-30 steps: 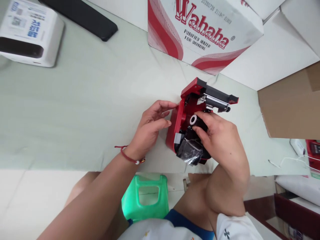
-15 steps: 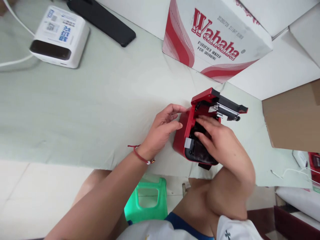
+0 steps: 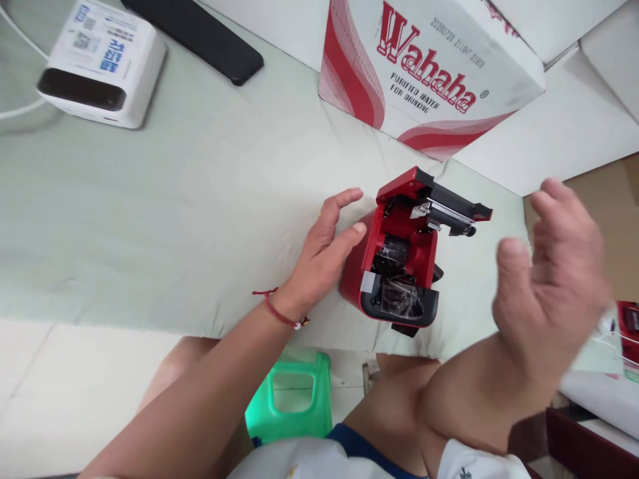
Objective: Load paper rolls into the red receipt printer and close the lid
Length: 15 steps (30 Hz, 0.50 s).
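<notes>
A small red and black device that looks like a label printer [image 3: 352, 269] stands on the table with its lid [image 3: 449, 199] raised. Dark parts under crinkled clear film show inside its compartment. My left hand [image 3: 324, 253] is at the device's left side, fingers apart, the thumb tip touching or just beside the red wall. A red cord bracelet circles that wrist. Off to the right of the device my right hand [image 3: 554, 279] is raised in the air, slightly blurred, thumb apart from the bent fingers and nothing seen in it.
Behind the device stands a white and red Wahaha water carton [image 3: 424, 73]. A white boxy device [image 3: 104, 63] with cables and a long black object [image 3: 200, 40] lie at the upper left. Below the table edge is a green stool [image 3: 319, 399]. A brown cardboard box [image 3: 624, 219] is at right.
My right hand has come out of the device's compartment and moved right, uncovering the inside. My left hand stays by the left wall, its forefinger now lifted off it.
</notes>
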Each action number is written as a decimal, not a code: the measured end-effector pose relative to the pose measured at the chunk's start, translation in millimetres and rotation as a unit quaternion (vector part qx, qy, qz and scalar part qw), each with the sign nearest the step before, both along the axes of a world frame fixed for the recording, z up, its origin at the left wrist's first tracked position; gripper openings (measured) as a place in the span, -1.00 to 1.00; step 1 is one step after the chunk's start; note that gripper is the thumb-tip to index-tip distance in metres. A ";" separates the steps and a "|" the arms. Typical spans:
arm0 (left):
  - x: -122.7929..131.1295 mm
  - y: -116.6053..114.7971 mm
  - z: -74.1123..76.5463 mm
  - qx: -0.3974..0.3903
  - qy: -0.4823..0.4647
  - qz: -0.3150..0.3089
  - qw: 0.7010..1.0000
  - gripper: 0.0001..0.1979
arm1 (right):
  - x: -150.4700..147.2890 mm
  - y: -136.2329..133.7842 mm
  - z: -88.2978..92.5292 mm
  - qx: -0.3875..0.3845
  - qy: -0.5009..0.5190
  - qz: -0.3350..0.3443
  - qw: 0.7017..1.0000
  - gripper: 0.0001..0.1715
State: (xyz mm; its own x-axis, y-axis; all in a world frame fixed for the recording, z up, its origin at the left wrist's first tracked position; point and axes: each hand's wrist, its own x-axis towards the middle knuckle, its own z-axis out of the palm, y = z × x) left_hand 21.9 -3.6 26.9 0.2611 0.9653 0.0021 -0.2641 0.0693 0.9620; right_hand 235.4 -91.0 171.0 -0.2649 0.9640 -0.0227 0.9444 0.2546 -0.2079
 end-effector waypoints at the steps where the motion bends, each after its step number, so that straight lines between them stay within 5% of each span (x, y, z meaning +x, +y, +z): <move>1: 0.3 0.3 -0.9 0.000 -0.016 0.000 1.000 -0.51 | -0.5 3.7 -1.4 0.011 0.002 -0.013 1.000 -0.51; 8: -2.3 0.1 2.9 0.035 -0.078 -0.015 0.996 -0.45 | 6.1 6.4 6.0 0.125 0.038 -0.108 0.986 -0.69; 15: -3.4 -1.0 7.8 0.080 -0.036 -0.077 0.993 -0.47 | 2.9 -9.1 10.9 0.039 0.006 -0.052 0.998 -0.70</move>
State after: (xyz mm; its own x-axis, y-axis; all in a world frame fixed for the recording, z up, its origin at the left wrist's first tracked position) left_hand 18.5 -4.5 34.7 0.3996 0.8995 0.1767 -0.3307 -0.0383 0.9430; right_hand 238.3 -100.1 181.9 -0.1641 0.9849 0.0550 0.9641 0.1719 -0.2022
